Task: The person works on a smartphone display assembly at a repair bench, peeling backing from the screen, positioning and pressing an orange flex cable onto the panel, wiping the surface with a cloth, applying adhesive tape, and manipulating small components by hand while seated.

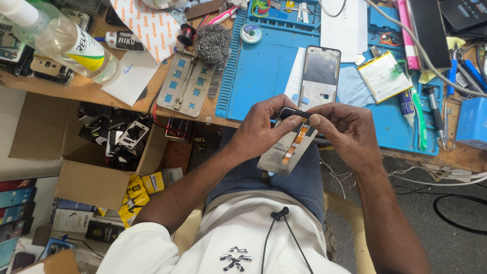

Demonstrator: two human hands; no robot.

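We see both hands closed on one thing: a phone panel [287, 147], grey-white with an orange flex strip down its back, held tilted above the lap, just off the bench edge. Our left hand [261, 124] curls round the panel's left side, fingers bent tight, thumb pressed near its dark top end. Our right hand [345, 127] pinches that same top end, thumb [317, 120] flat on it and the other fingers folded behind. The two thumbs almost meet.

Just beyond the hands a blue mat [264, 71] lies on the bench, and on it a phone frame [319, 76] sits upright from our view, near the fingertips but apart from them. Right of it lie a battery [384, 76] and a green-handled tool [419, 119]. Left of the mat sit a metal clamp plate [185, 83], a ball of steel wool [212, 44] and a clear bottle [66, 43]. Below the bench an open box [76, 172] holds dark parts.

The panel's lower end pokes out beneath both palms.
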